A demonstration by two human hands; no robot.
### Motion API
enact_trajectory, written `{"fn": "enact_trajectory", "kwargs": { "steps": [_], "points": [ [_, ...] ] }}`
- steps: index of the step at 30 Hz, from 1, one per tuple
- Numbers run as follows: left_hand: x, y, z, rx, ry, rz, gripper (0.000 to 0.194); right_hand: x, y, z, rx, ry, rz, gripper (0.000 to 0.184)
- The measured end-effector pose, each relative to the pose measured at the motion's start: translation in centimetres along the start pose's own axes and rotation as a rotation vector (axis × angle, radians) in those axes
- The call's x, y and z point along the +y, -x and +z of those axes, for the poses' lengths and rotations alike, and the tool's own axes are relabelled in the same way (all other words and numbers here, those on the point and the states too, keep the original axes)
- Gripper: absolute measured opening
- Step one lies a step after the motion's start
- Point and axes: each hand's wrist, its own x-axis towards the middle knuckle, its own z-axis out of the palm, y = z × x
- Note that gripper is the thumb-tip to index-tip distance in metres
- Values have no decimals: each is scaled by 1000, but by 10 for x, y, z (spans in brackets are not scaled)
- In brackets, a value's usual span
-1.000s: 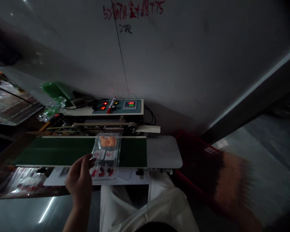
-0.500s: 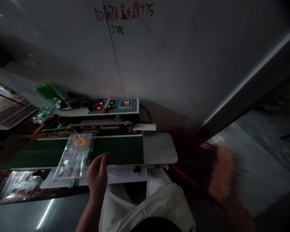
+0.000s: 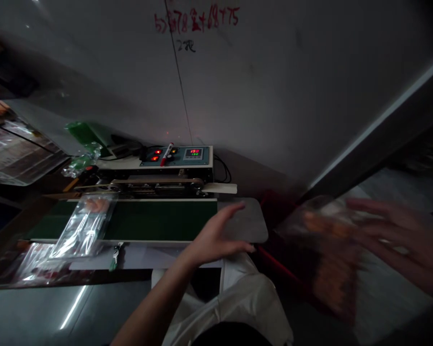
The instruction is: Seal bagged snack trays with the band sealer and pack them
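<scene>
My left hand (image 3: pixel 220 238) reaches over the grey end plate (image 3: pixel 250 221) of the sealing machine, thumb and fingers spread apart with nothing between them. At the right, my right hand (image 3: pixel 400 235) is smeared by motion and grips a clear plastic pack (image 3: pixel 317 221) with orange pieces in it, held above the red basket (image 3: pixel 274 264). Another clear flat pack (image 3: pixel 82 226), with an orange item at its top and small compartments below, lies slanted across the green conveyor belt (image 3: pixel 159 221), its upper edge at the sealing band.
Behind the belt stands the control box (image 3: pixel 176 157) with lit red switches, a numeric display and a marker pen (image 3: pixel 167 154) on top. More clear packs (image 3: pixel 39 264) lie below the belt's left end. Orange contents (image 3: pixel 334 283) fill part of the basket. A wall rises behind.
The pack on the belt has moved left. My left hand has gone right and its fingers have spread. My right hand has come up from the basket with a pack.
</scene>
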Motion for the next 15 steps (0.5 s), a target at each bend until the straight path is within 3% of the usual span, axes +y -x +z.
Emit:
{"fn": "enact_trajectory", "kwargs": {
  "steps": [2, 3, 6, 8, 10, 11, 13, 15],
  "points": [
    [17, -21, 14, -127, 90, 66, 105, -53, -36, 4, -172, -104, -119, 43],
    [20, -28, 18, -152, 131, 91, 105, -75, -52, 11, -248, -209, -112, 40],
    [14, -36, 23, -114, 289, 55, 61, -111, -86, 38, -360, -514, -54, 36],
    [3, -33, 21, -5, 438, -38, 39, -108, -99, 58, -233, -702, -94, 31],
    [-7, -29, 15, 146, 596, -144, 43, -96, -103, 80, -57, -926, -85, 32],
    [-12, -27, 11, 227, 652, -194, 47, -89, -101, 94, -30, -1031, -20, 41],
    [-22, -28, 3, 370, 691, -280, 52, -80, -93, 127, -164, -1153, 192, 61],
    [-34, -30, -3, 524, 669, -318, 55, -78, -81, 165, -333, -1156, 355, 67]
  ]
}}
